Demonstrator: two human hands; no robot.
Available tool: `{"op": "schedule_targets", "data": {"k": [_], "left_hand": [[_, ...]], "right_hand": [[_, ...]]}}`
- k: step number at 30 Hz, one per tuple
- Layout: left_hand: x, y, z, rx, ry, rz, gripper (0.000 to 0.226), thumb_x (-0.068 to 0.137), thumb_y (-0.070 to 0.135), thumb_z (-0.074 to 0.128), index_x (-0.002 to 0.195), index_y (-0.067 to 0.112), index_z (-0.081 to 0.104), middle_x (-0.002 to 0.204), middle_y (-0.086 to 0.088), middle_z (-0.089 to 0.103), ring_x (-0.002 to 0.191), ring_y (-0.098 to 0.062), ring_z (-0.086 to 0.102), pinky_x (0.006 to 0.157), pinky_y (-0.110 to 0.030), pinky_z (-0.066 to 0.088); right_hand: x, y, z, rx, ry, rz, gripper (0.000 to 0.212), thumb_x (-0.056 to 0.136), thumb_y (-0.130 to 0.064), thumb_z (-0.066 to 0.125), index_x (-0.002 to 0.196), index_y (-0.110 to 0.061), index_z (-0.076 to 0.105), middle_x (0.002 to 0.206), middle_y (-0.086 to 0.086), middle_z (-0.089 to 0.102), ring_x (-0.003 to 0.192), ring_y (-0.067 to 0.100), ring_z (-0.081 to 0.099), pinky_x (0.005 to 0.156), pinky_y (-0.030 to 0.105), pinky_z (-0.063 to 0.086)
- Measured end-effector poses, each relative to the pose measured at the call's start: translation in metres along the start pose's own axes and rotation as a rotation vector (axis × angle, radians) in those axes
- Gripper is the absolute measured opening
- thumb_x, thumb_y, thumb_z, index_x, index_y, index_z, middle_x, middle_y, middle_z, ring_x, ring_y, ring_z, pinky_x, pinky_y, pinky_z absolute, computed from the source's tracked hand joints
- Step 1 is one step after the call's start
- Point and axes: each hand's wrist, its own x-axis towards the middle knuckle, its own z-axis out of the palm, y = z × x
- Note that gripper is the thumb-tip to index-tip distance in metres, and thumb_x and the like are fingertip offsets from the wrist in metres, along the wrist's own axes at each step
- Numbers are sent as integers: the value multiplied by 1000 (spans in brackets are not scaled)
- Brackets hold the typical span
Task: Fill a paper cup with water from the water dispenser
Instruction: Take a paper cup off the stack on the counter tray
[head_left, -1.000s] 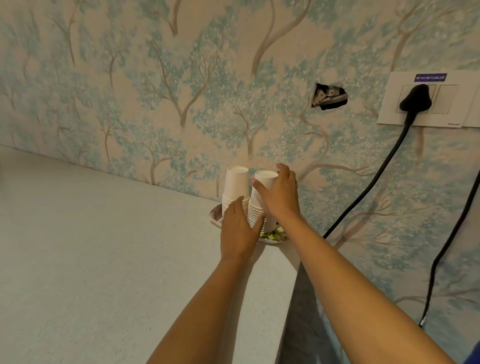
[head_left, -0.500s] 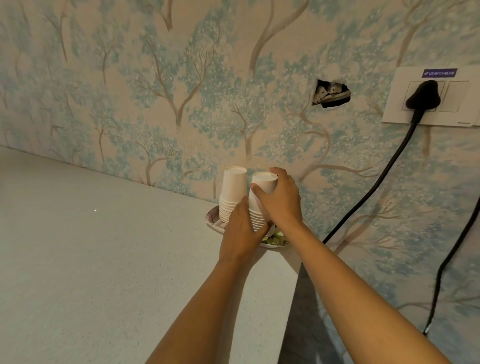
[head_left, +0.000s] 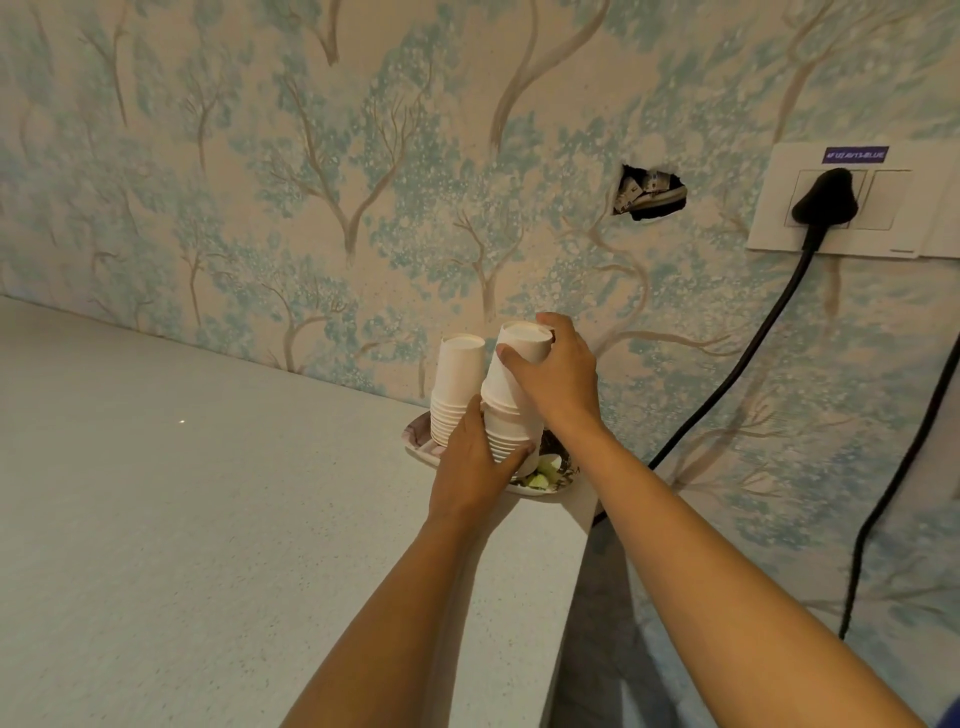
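- Separating top paper cup (head_left: 522, 343) from right-hand stack (head_left: 506, 426) on plate (head_left: 418, 441) at counter (head_left: 208, 519) corner.
- Right hand (head_left: 558, 376) clasps top cup; left hand (head_left: 470, 467) grips stack base.
- Advice: pull straight up, pinch lightly, keep stack braced so neighbouring stack (head_left: 457, 384) stays upright.
- Dispenser not visible.

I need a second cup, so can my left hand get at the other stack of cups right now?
Probably yes. The left hand is only steadying the right-hand stack; the other stack stands right beside it on the plate, its top and left side uncovered.
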Motion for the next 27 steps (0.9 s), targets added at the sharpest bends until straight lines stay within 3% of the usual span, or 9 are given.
{"op": "schedule_targets", "data": {"k": [5,13,20,27], "left_hand": [[0,-3,3,25,1,-23,76,74,57,64,137,29,32,136,3,52,122,-18,51,95,-36,45],[2,-1,2,10,7,-6,80,74,58,63,140,29,29,142,2,48,127,-18,48,101,-44,45],[2,3,3,-75,27,9,77,76,59,60,140,29,30,143,3,47,129,-17,46,105,-41,42],[5,-2,1,-113,36,-15,60,79,50,63,131,31,40,132,5,55,114,-7,52,90,-25,43]], "right_hand": [[14,-9,-17,231,73,54,57,81,-29,70,132,-17,47,135,8,52,119,25,52,97,38,46],[11,1,-9,67,-112,26,58,82,-28,69,134,-18,46,137,10,50,122,26,50,99,37,44],[8,6,-1,-8,-192,20,62,81,-29,69,137,-20,44,138,11,47,125,27,47,101,36,41],[3,8,3,-40,-240,26,63,81,-30,69,138,-22,44,138,11,47,122,27,49,100,36,42]]}}
